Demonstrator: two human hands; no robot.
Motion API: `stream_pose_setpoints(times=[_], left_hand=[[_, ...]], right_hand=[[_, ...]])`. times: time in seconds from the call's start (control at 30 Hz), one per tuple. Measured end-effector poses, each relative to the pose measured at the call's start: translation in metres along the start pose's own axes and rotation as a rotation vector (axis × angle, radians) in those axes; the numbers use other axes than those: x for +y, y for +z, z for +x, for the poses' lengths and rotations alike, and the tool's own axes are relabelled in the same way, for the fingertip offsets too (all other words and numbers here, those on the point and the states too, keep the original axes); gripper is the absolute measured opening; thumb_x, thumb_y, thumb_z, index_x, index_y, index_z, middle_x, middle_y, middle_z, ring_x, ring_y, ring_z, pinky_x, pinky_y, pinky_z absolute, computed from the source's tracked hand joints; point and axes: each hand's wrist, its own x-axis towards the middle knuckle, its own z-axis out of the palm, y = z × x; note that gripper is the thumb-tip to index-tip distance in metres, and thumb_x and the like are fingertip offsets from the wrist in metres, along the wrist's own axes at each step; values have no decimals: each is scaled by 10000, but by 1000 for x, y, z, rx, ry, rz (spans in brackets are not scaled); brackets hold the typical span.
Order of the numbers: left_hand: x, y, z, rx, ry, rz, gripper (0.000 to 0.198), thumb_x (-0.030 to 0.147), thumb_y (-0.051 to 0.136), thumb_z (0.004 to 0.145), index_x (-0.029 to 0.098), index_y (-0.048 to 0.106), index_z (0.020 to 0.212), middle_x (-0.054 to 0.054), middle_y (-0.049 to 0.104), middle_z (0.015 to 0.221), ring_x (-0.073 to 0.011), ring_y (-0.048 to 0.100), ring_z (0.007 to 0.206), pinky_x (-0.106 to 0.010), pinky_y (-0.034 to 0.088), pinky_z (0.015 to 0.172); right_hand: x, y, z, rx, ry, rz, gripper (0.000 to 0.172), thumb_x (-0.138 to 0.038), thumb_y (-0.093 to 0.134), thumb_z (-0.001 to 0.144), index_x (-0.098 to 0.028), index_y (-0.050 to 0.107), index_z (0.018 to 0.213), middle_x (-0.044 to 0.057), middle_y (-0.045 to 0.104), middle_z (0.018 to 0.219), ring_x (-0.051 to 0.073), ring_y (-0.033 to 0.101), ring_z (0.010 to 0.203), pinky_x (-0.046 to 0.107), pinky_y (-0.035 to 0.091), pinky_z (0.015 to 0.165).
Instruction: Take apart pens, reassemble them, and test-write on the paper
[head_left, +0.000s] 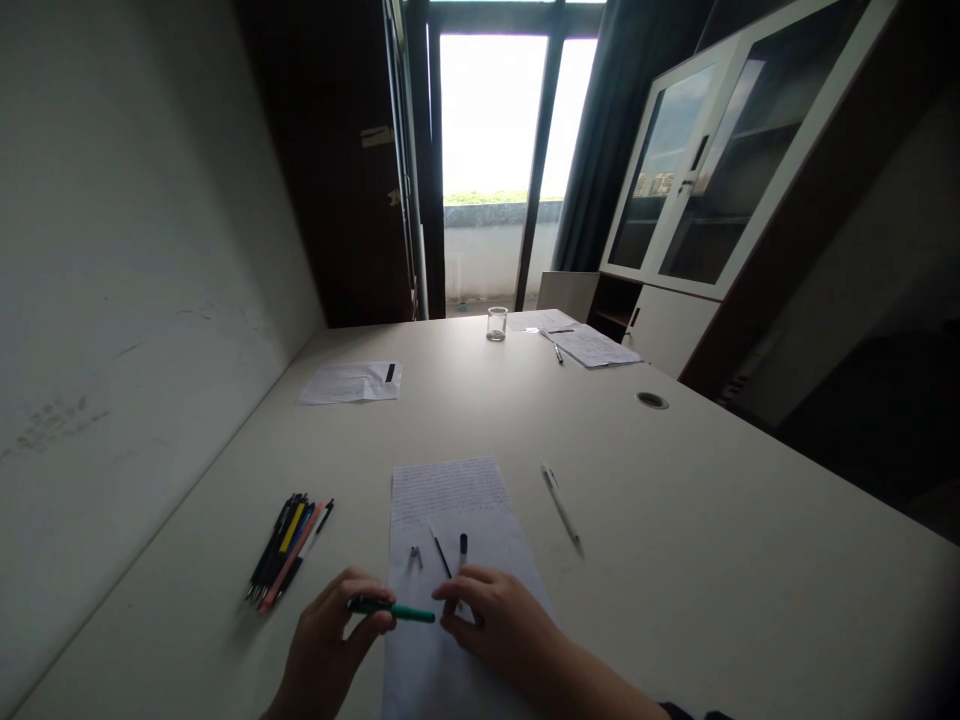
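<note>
Between the thumb and fingers of my left hand (337, 625) is a green pen barrel (412, 612), its rounded end pointing right. My right hand (499, 610) is just beyond that end, fingers curled together; whatever they may pinch is hidden. Both hands are above a sheet of paper (450, 490) with handwriting on its upper part. On this sheet, a thin pen refill (441, 553) reaches down to my right fingertips. A black pen cap (463, 543) stands out to its right, and a small grey clip-like part (416, 557) lies to its left.
Several pens (289, 550) lie bundled at the left. A white pen (561, 508) is right of the sheet. Farther back are another paper (352, 382), a glass (496, 324), stacked papers (592, 346) with a pen (558, 353), and a cable grommet (652, 401).
</note>
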Motion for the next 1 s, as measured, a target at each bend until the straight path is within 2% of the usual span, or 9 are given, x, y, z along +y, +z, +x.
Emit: stream_pose_setpoints(times=[0.13,0.23,0.4,0.53,0.87,1.0], left_hand=[[2,3,3,-56,-13,107,69,259,617,923,215,639,972,-34,636,874,-161,655,767,-228,561,666],[3,6,7,-105,-45,111,48,247,599,934,212,630,942,-21,613,851,-142,642,717,-201,541,614],[2,6,9,-46,-41,44,70,251,566,953,205,617,940,-4,582,829,-116,629,638,-199,524,588],[0,5,10,-90,-69,25,60,241,572,950,201,616,936,-6,581,825,-120,641,647,-202,529,590],[-1,2,6,-47,-70,-14,62,225,550,959,207,609,955,-13,580,854,-128,642,660,-224,532,605],[-1,4,7,-96,-87,14,60,228,555,958,206,602,928,-4,563,833,-122,634,653,-214,525,597]], right_hand=[[4,0,-1,-15,-13,-43,293,-129,685,795,-256,717,1057,19,714,910,170,671,812,240,494,761],[6,0,-2,-38,-5,-65,288,-134,675,797,-264,717,1051,13,714,914,172,673,815,241,496,764],[5,0,-1,-84,19,-85,311,-141,682,786,-276,715,1065,9,718,948,184,680,852,248,499,789],[5,1,-1,-109,41,-102,312,-184,691,791,-274,709,1089,14,708,972,184,679,843,247,504,778],[5,1,0,-117,55,-132,310,-211,686,790,-280,704,1091,6,697,979,182,672,846,246,495,782],[4,0,0,-126,64,-145,315,-222,676,799,-290,700,1105,10,694,987,186,675,852,247,491,784]])
